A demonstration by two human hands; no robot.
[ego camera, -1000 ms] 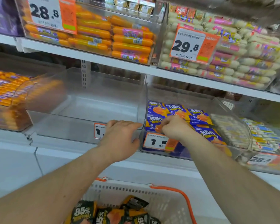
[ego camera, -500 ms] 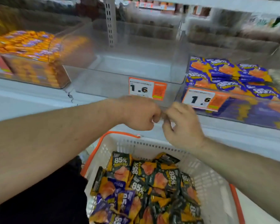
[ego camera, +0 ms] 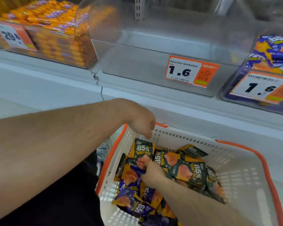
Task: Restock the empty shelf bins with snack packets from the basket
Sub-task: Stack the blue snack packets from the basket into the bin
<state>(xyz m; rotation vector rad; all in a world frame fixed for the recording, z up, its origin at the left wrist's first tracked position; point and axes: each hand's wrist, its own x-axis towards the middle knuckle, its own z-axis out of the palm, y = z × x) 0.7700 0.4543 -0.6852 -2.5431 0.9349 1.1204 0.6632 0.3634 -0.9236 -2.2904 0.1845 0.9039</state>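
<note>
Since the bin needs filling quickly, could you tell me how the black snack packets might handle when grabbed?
The black snack packets look like thin glossy film, so probably floppy and a bit slippery. They lie loosely heaped in the basket, so likely light; neighbours may slide.

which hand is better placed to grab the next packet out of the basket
Right. The right hand is already down among the snack packets in the basket, fingers on them. The left hand hangs above the basket's rim, loosely curled, holding nothing.
</note>
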